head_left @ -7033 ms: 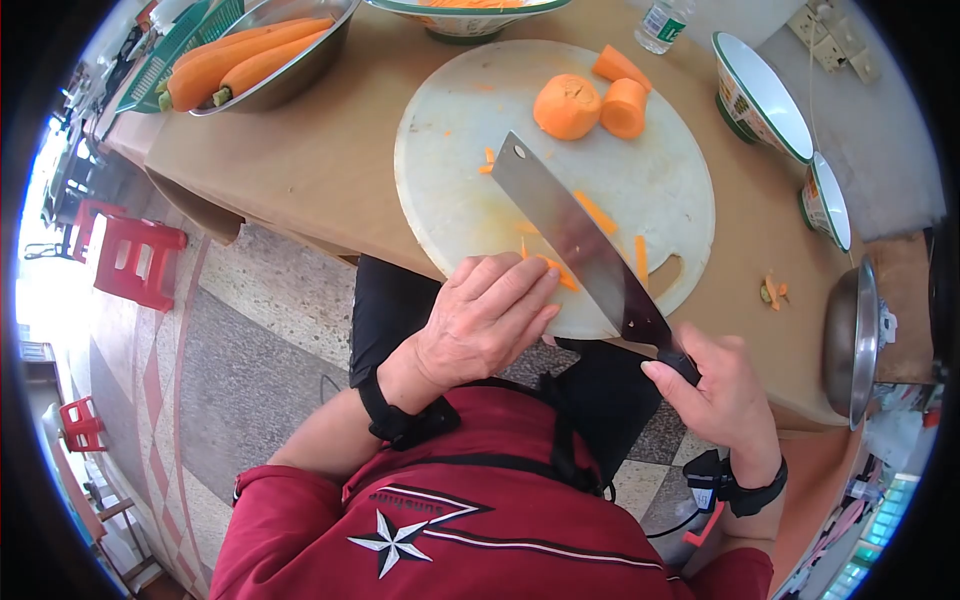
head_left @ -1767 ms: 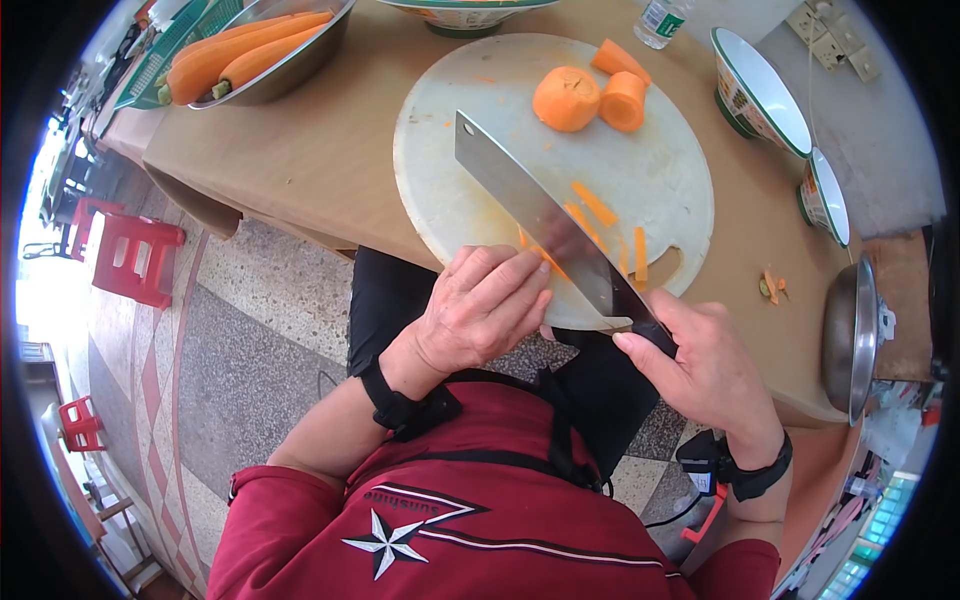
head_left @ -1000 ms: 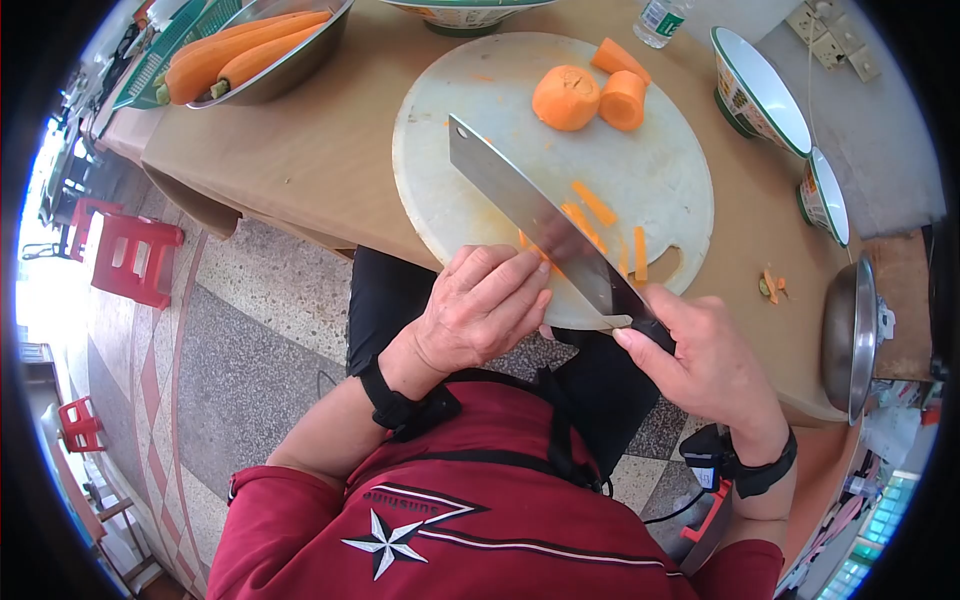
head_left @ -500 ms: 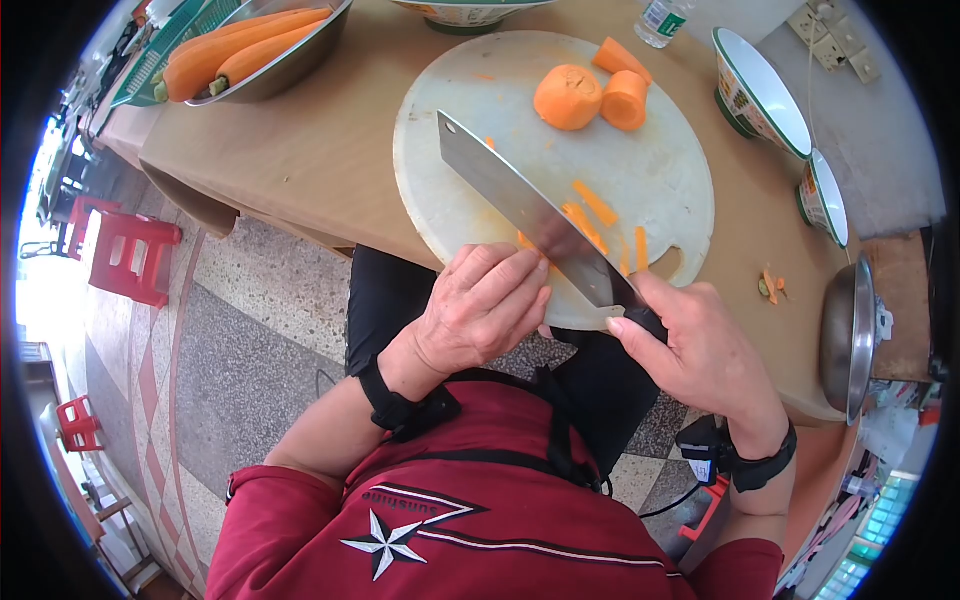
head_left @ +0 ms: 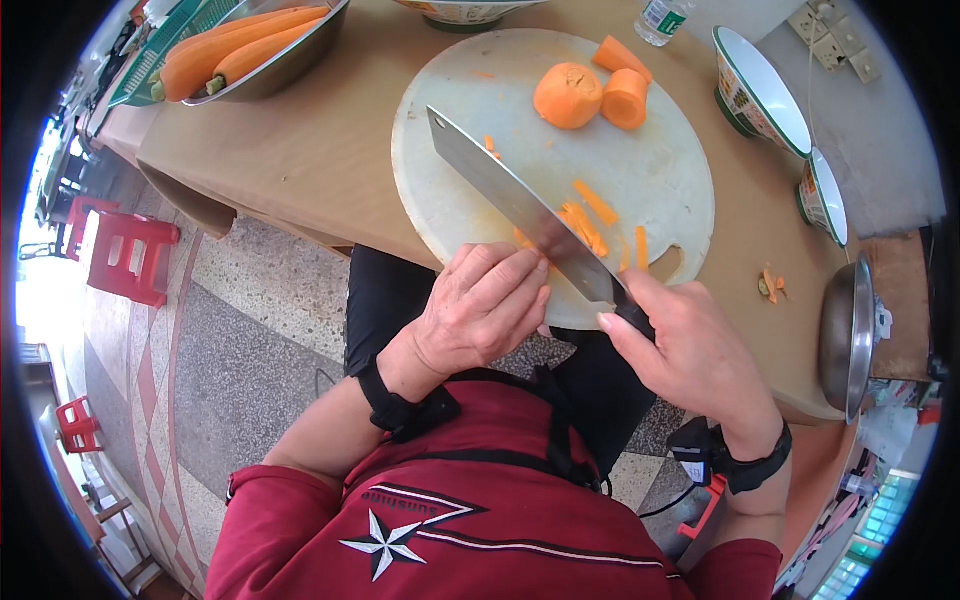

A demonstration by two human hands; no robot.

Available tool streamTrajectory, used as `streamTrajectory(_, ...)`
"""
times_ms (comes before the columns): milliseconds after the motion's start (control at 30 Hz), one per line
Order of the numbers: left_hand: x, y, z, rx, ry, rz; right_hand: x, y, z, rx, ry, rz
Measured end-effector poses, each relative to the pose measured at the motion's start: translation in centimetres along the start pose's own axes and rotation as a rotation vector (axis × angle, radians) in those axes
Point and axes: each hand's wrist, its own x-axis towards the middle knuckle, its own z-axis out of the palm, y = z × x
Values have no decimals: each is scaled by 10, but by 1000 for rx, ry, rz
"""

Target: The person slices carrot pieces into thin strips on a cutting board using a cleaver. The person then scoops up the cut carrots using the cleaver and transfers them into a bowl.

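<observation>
My right hand [head_left: 695, 345] is wrapped round the black handle of a cleaver [head_left: 525, 205], whose wide blade slants up and left over a round white cutting board [head_left: 450, 100]. Beside the blade, my left hand [head_left: 487, 300] is closed with bent fingers on a carrot piece [head_left: 522, 238], mostly hidden under the fingertips and blade. Cut carrot sticks [head_left: 583, 228] lie just right of the blade, and a few small bits sit to its left. Toward the board's far edge rest thick carrot chunks [head_left: 567, 96].
A metal bowl [head_left: 300, 62] of whole carrots stands at the far left by a green basket [head_left: 165, 55]. Along the right are enamel bowls [head_left: 765, 90], a steel basin [head_left: 848, 335] and carrot scraps [head_left: 770, 285]. A small bottle [head_left: 660, 20] stands at the back.
The cleaver and my right hand have shifted slightly left and toward the far side. The left hand has stayed nearly in place, and the carrot sticks beside the blade show a little more.
</observation>
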Motion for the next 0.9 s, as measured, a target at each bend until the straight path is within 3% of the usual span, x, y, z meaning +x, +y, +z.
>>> streamTrajectory(233,3,1,-2,-13,28,-16,37,2,17,131,170,-153)
streamTrajectory(333,2,2,-2,-21,24,-21,47,-7,12,97,90,-75)
streamTrajectory(467,3,3,-3,-10,18,-23,49,1,17,154,142,-104)
streamTrajectory(633,4,4,-6,-12,-44,-41,34,20,25,466,277,-38)
streamTrajectory(733,5,5,-7,-2,-76,-52,21,20,16,675,222,87)
streamTrajectory(900,19,13,-13,12,-186,-126,14,44,24,819,228,35)
